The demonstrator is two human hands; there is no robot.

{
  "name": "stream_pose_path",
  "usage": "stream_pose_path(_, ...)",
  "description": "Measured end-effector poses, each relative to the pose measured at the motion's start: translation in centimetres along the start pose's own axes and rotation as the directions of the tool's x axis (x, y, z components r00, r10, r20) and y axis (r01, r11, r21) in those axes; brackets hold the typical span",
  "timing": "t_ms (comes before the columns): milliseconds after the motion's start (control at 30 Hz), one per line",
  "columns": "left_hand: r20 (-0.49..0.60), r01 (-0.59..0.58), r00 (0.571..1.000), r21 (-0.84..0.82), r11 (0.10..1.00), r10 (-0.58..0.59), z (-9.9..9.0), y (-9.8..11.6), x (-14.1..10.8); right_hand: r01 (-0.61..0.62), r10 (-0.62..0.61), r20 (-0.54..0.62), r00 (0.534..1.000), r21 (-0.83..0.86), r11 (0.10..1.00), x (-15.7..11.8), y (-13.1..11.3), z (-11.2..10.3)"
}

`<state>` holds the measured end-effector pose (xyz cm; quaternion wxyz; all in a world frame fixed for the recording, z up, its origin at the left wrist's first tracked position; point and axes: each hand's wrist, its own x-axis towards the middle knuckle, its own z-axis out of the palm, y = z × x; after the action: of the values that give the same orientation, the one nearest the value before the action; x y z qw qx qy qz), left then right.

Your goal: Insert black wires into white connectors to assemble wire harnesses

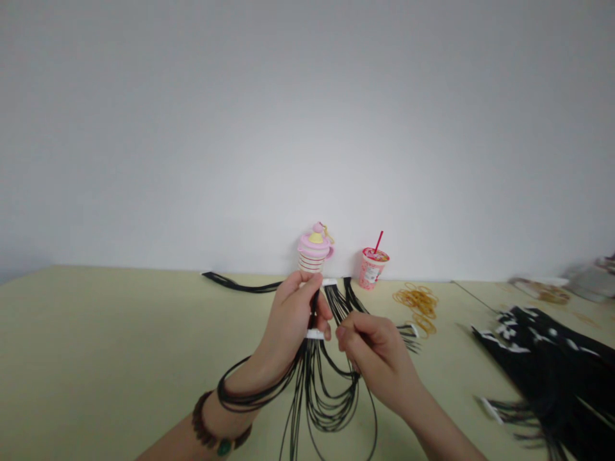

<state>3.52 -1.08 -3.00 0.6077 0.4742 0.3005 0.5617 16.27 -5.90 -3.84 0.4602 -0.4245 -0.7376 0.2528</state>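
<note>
My left hand (293,307) is closed around a bundle of black wires, thumb and fingers pinching it just above a white connector (314,334). From this connector the thin black wires (331,416) hang down in loops, and some drape over my left wrist. To the right, my right hand (369,346) is closed with thumb and forefinger together. Several of the looped wires gather at its underside, and they appear to be held in its curled fingers. Whatever lies between the fingertips is hidden.
A pink-lidded cup (314,250) and a pink drink cup with a straw (372,267) stand by the wall. More black wires (243,285) lie behind my hands. Yellow rubber bands (417,304) are piled at right, near a black heap of wires with white connectors (557,358).
</note>
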Motion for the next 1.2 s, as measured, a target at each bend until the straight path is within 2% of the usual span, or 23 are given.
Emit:
stream_pose_path(167, 0.0, 0.003, 1.0, 0.031, 1.0, -0.003, 0.3, 0.0, -0.1, 0.032, -0.038, -0.03, 0.999, -0.176, 0.984, 0.2, 0.5, 0.2)
stream_pose_path(233, 0.016, 0.002, 1.0, 0.043, 0.999, -0.003, 0.6, -0.1, -0.2, 0.088, -0.118, -0.091, 0.989, -0.289, 0.953, 0.3, 0.8, 0.3)
stream_pose_path(333, 0.047, -0.009, 0.999, 0.052, 0.999, 0.007, 0.9, -0.2, -0.4, 0.189, -0.276, -0.174, 0.945, -0.397, 0.898, 0.5, 1.1, 0.2)
stream_pose_path(433, 0.078, -0.022, 0.997, 0.061, 0.998, 0.018, 1.0, -0.5, -0.3, 0.26, -0.292, -0.086, 0.952, -0.27, 0.927, 0.9, 1.4, 0.0)
stream_pose_path(500, 0.087, -0.023, 0.996, 0.066, 0.998, 0.017, 0.9, -0.7, -0.2, 0.229, -0.233, -0.016, 0.972, -0.142, 0.963, 1.1, 1.7, -0.1)
stream_pose_path(567, 0.076, 0.007, 0.997, 0.069, 0.998, -0.013, 0.9, -0.7, -0.1, 0.169, -0.172, -0.022, 0.985, -0.082, 0.982, 1.3, 2.1, -0.1)
stream_pose_path(733, 0.089, 0.112, 0.989, 0.066, 0.992, -0.118, 0.9, -0.5, 0.1, 0.112, -0.139, -0.188, 0.972, -0.146, 0.983, 1.3, 2.4, -0.2)
stream_pose_path(833, 0.122, 0.126, 0.983, 0.079, 0.989, -0.135, 0.9, -0.4, 0.0, 0.098, -0.142, -0.239, 0.961, -0.185, 0.978, 1.3, 2.2, -0.7)
stream_pose_path(967, 0.125, 0.086, 0.987, 0.136, 0.987, -0.104, 1.0, -0.4, -0.2, 0.106, -0.16, -0.252, 0.954, -0.216, 0.971, 1.5, 2.1, -1.0)
stream_pose_path(1067, 0.109, 0.053, 0.991, 0.176, 0.983, -0.073, 1.1, -0.4, -0.3, 0.143, -0.203, -0.234, 0.951, -0.249, 0.958, 1.4, 1.8, -0.8)
stream_pose_path(1200, 0.144, 0.054, 0.986, 0.192, 0.98, -0.083, 1.0, -0.5, -0.3, 0.196, -0.264, -0.186, 0.946, -0.32, 0.927, 1.1, 1.4, -0.5)
